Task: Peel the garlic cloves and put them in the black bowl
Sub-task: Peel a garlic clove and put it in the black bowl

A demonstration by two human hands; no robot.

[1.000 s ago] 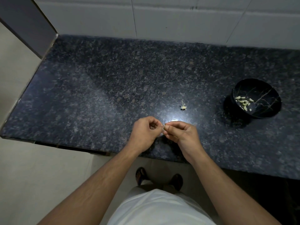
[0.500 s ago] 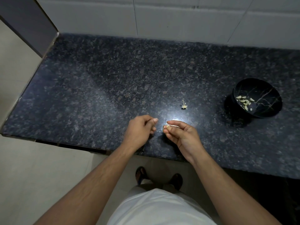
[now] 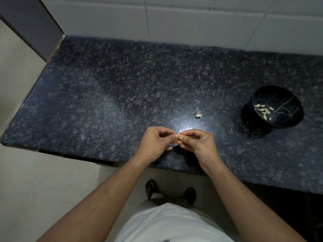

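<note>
A dark speckled granite desk (image 3: pixel 122 88) meets a white tiled wall (image 3: pixel 192 20) at the back. Pale floor tiles (image 3: pixel 35 180) lie below its front edge, where two dark sandals (image 3: pixel 152 187) stand under a white garment (image 3: pixel 167 224)

On the countertop (image 3: pixel 122 95), the bowl (image 3: pixel 286 119) with cloves (image 3: pixel 264 110) in it sits far right, the stalk (image 3: pixel 198 114) lies left of it, and both hands (image 3: pixel 178 142) meet nearer, at the near edge.
</note>
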